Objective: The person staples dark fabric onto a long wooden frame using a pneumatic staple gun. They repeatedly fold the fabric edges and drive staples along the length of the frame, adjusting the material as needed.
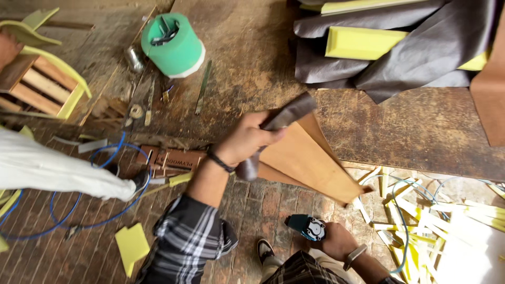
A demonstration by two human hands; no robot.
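On the worn wooden bench (252,47), green round tub (173,44) holding dark tools. Left hand (246,139) clenched around dark leather strip (279,126) over tan leather sheets (310,158); right hand (336,241) gripping teal power tool (306,227) below.

- One camera, worn on the person's head, is giving the only view; no second view is sharing the scene.
- It is looking steeply down, past the person's checked sleeve (184,239), onto the near edge of the wooden bench (252,63) and the brick floor (252,205) below it.
- It is sitting close: both hands are filling the middle and lower frame, the left hand (244,139) raised toward the lens.
- The bench is running across the upper frame.
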